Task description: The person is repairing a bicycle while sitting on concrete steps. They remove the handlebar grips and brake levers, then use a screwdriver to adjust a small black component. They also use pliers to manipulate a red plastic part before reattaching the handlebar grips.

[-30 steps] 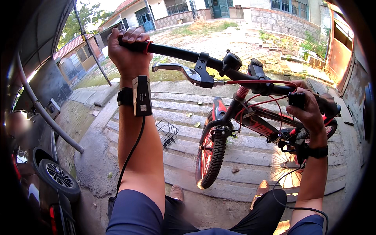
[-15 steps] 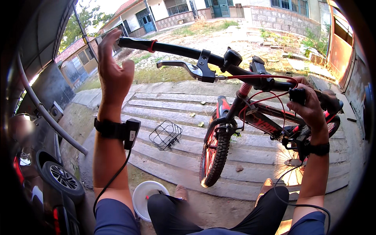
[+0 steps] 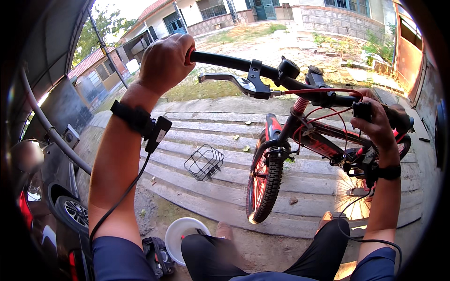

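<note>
A black bicycle handlebar [image 3: 225, 60] slants across the view from upper left to right. My left hand [image 3: 165, 58] is wrapped round the grip at its left end and covers most of it. A silver brake lever [image 3: 232, 80] hangs below the bar beside a round black bell [image 3: 288, 68]. My right hand [image 3: 378, 122] is closed on the handlebar's right part; its fingers are partly hidden. A small black block [image 3: 362, 111] sits by the right thumb. Below stands the red and black bicycle's front wheel [image 3: 266, 185], with red cables looping from the bar.
A black wire basket [image 3: 204, 162] lies on the stone slabs. Near my left knee stands a white bucket [image 3: 176, 234] with small items inside, beside a dark bag [image 3: 158, 257]. A dark car [image 3: 54, 206] is at the left, near a grey pole [image 3: 54, 133].
My left hand has gone from raised, with its fingers off the bar, to closed round the left grip. The handlebar and front wheel appear slightly further right.
</note>
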Available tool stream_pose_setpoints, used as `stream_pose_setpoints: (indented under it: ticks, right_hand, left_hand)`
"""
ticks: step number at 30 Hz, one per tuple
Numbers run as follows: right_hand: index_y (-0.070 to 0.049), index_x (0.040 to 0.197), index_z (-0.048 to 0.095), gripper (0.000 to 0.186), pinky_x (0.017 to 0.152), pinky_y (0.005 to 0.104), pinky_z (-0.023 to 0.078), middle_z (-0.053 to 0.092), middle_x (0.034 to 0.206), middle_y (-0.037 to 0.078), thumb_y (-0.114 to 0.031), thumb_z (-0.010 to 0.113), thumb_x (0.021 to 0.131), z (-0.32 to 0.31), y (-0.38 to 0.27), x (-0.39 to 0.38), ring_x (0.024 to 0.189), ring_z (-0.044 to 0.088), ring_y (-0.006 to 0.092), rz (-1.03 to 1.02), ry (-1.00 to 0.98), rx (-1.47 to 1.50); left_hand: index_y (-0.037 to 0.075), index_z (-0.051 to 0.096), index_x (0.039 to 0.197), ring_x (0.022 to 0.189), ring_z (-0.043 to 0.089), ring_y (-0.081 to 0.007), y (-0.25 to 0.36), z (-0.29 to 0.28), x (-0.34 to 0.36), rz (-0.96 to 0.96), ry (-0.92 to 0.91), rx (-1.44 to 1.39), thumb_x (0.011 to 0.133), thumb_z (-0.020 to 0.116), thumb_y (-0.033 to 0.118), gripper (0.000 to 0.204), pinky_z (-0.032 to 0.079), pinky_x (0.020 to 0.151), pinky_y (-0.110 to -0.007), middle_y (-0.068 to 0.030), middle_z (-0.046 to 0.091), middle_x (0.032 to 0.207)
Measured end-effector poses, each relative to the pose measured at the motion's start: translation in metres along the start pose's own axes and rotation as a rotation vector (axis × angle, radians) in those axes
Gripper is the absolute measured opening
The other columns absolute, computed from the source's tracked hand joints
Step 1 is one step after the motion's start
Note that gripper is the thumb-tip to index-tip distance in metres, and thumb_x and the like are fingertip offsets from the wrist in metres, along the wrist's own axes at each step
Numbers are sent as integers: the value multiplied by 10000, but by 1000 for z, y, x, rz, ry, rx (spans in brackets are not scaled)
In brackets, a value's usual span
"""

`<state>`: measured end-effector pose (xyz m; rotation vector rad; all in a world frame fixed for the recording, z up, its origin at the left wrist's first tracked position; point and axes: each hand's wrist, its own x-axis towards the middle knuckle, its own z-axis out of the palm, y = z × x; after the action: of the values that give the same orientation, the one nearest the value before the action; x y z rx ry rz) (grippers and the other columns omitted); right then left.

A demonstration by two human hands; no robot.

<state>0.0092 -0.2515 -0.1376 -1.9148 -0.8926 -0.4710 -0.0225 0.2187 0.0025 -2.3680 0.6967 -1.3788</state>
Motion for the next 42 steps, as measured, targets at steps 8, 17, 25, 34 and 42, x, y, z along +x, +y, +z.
stream_pose_setpoints:
  ticks: [8, 17, 25, 34, 42]
  right_hand:
    - [-31, 911, 560, 315, 979, 338, 378, 538, 1173, 108, -90, 796, 711, 0, -3, 2, 1128, 503, 226, 9, -24, -22]
    - [-46, 933, 534, 358, 971, 339, 381, 538, 1171, 107, -9, 783, 678, -1, 8, 0, 1130, 508, 230, -72, -31, 31]
    - [-49, 938, 531, 371, 981, 344, 383, 536, 1170, 97, -15, 789, 673, -1, 12, 0, 1125, 513, 230, -96, -5, -13]
    - [-26, 949, 542, 370, 960, 342, 399, 538, 1145, 108, -29, 794, 678, 7, 12, 3, 1096, 524, 234, -164, 41, 1]
    - [-9, 952, 588, 280, 932, 298, 375, 517, 1157, 79, -85, 729, 723, 6, 9, 7, 1071, 496, 198, -36, -8, -117]
  left_hand:
    - [21, 581, 822, 587, 496, -169, -20, -27, 37, -135, -753, -394, 736, 714, 67, 165, 421, 583, -308, -91, 522, 631]
    - [114, 554, 928, 718, 652, -327, -15, 2, -3, 142, -11, 83, 754, 757, 83, 268, 523, 615, -406, -98, 605, 782]
    - [36, 576, 879, 664, 500, -167, -17, -32, 29, -141, -665, -369, 773, 729, 62, 188, 435, 648, -314, -49, 497, 704]
    - [99, 574, 883, 707, 622, -376, -105, -72, -47, -62, -25, 272, 837, 704, 135, 143, 483, 598, -445, -157, 624, 751]
    - [63, 543, 893, 612, 497, -204, -50, -117, -212, -654, 15, -30, 824, 754, 113, 228, 481, 611, -329, -114, 533, 704]
